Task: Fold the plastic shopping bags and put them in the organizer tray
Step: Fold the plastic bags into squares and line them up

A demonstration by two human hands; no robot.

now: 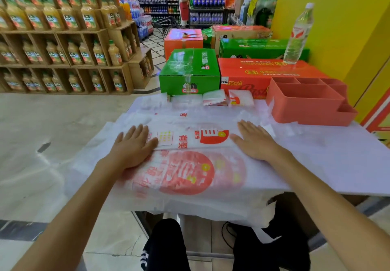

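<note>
A plastic shopping bag [185,144] is pressed flat on the bench [337,165] by both hands, left hand [133,146] and right hand [255,142], fingers straight and nothing gripped. The organizer tray [310,101] is parked far right, with folded bags [228,98] lined up just left of it.

Organizer tray [310,110] right of folded bags [228,97] (behind hands)

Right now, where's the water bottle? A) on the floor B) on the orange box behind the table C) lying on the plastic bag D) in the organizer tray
B: the water bottle stands upright on the orange box behind the table, beyond the organizer tray, whose visible compartments hold nothing; both hands lie flat on the plastic bag.
</note>
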